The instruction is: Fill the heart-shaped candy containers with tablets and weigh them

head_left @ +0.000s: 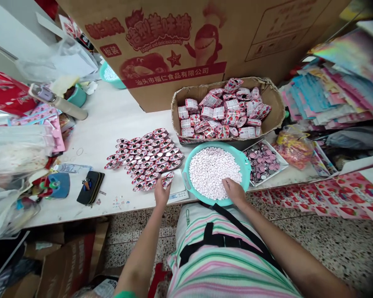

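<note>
My left hand (162, 193) is closed round a small pink-and-red printed candy box (168, 179), held upright over a small white digital scale (178, 191). Right beside it stand rows of similar open-topped candy boxes (149, 155) packed close together, their dark openings facing up. My right hand (235, 191) reaches into a turquoise basin (185, 176), its fingers bunched at the surface of small white candies (214, 169). The fingertips are partly hidden among the candies.
Behind the basin, a cut-down carton (228, 142) holds many filled packs. A white tray of round pink pieces (264, 161) sits to the right. A large printed cardboard box (161, 91) stands at the back. A black wallet (90, 187) lies left; stacked pouches (338, 91) fill the right.
</note>
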Tool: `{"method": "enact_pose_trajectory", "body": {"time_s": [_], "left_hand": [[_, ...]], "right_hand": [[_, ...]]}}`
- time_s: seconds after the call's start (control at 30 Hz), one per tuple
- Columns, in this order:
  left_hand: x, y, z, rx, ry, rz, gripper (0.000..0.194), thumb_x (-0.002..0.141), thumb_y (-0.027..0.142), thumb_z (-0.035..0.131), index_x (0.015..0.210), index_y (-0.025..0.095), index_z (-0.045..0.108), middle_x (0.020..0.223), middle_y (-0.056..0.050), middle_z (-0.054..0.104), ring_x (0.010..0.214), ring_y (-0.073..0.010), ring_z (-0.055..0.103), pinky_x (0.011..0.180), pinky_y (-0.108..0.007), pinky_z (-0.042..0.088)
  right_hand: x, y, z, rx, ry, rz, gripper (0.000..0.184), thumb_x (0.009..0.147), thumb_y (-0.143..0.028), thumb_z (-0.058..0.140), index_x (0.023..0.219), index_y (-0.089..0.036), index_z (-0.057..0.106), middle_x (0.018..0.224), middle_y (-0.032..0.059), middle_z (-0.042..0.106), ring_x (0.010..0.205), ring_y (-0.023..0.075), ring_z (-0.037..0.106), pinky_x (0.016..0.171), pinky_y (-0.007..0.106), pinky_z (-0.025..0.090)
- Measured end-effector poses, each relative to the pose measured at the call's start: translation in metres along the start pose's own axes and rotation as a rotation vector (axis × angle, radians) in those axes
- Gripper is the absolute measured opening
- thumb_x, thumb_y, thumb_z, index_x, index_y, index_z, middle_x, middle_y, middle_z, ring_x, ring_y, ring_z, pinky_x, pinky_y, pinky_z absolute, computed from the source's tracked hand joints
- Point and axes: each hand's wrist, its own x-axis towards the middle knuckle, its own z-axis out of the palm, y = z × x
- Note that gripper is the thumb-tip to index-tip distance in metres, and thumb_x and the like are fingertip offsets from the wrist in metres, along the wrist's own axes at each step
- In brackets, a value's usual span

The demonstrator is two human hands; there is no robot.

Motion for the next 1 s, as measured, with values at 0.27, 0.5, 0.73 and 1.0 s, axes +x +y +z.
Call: {"method": "enact_pose_trajectory", "body": {"time_s": [0.27,0.5,0.73,1.0], "left_hand": [[-0.009,0.097,-0.046,-0.084,0.279,0.351,0.04,0.078,0.022,0.061,0.117,0.019,0.053,0.114,-0.01,0.059,0.11,-0.0213,0.055,0.098,-0.039,0.042],[0.01,0.119,-0.001,-0.041,-0.017,0.568,0.038,0.084,0.012,0.049,0.12,0.022,0.055,0.116,-0.009,0.059,0.111,-0.0192,0.054,0.098,-0.037,0.046],[0.023,0.112,0.015,-0.001,-0.014,0.691,0.039,0.085,0.01,0.045,0.121,0.023,0.056,0.119,-0.01,0.058,0.115,-0.0204,0.053,0.099,-0.04,0.045],[0.036,0.104,0.015,0.0,0.015,0.719,0.04,0.085,0.011,0.046,0.122,0.024,0.056,0.121,-0.01,0.057,0.117,-0.021,0.051,0.101,-0.041,0.044]], "right_hand": [[-0.001,-0.002,-0.001,-0.026,0.025,-0.017,0.036,0.093,-0.039,0.031,0.083,-0.021,0.06,0.077,0.0041,0.065,0.063,0.0137,0.05,0.057,0.029,0.019],[-0.001,0.0,0.002,-0.006,0.041,-0.018,0.035,0.093,-0.039,0.032,0.083,-0.022,0.061,0.079,0.0035,0.065,0.064,0.0138,0.051,0.056,0.028,0.019],[-0.002,-0.003,0.002,-0.019,0.06,-0.009,0.035,0.093,-0.04,0.031,0.082,-0.022,0.06,0.077,0.0031,0.065,0.064,0.014,0.052,0.055,0.028,0.018],[0.0,-0.005,0.003,-0.06,0.061,0.002,0.033,0.093,-0.038,0.032,0.081,-0.022,0.059,0.076,0.002,0.066,0.063,0.0134,0.054,0.056,0.028,0.019]]}}
